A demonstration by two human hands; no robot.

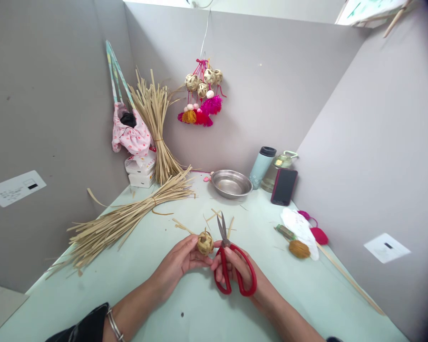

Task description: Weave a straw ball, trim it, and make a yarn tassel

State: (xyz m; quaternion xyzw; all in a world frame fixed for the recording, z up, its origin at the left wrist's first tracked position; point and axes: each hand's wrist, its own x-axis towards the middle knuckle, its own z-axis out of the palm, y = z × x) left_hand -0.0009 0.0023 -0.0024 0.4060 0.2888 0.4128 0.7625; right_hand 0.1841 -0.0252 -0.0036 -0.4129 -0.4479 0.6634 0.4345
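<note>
A small woven straw ball [205,242] is held in the fingers of my left hand [185,256], with a few strip ends sticking out of it. My right hand [240,266] grips a pair of red-handled scissors [248,280]; their blades point up and away from me, slightly parted. The scissors are just right of the ball, and the fingertips of both hands come close together below it. Beyond the blades, several short straw offcuts [214,216] lie on the pale green table [185,311].
A loose straw bundle [128,216] lies at left; another bundle [159,128] stands behind it. At the back are a metal bowl [231,184], a tumbler [262,167] and a phone [284,186]. Yarn balls [299,249] lie at right. Finished ball ornaments [201,92] hang on the back partition.
</note>
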